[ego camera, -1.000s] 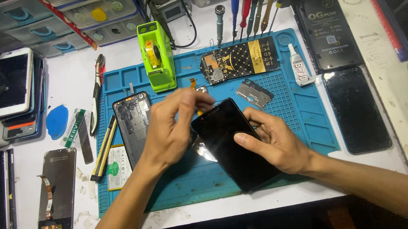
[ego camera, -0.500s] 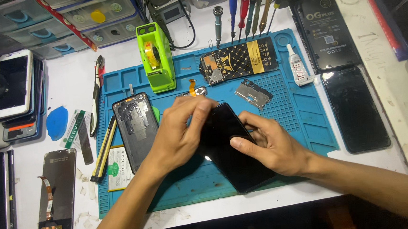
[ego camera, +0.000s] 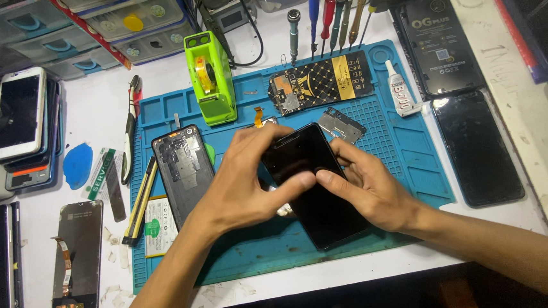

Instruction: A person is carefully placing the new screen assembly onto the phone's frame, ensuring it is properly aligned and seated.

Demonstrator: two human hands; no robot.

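**Both thumbs now meet on the black screen**

Half a second ago the black phone screen was gripped more from its sides; now both thumbs press together on its glass, near the middle. The left hand arches over the upper left edge of the screen, its fingers curled around the top and closed on it. The right hand holds the right edge, fingers bent behind, thumb flat on the glass. The screen itself has hardly moved: it stays over the middle of the blue mat, tilted, its lower end toward the front edge of the desk. I judge the work has gone from taking hold to pressing the panel. The open phone frame lies left on the mat, untouched, and the green tape dispenser stands at the mat's far edge.
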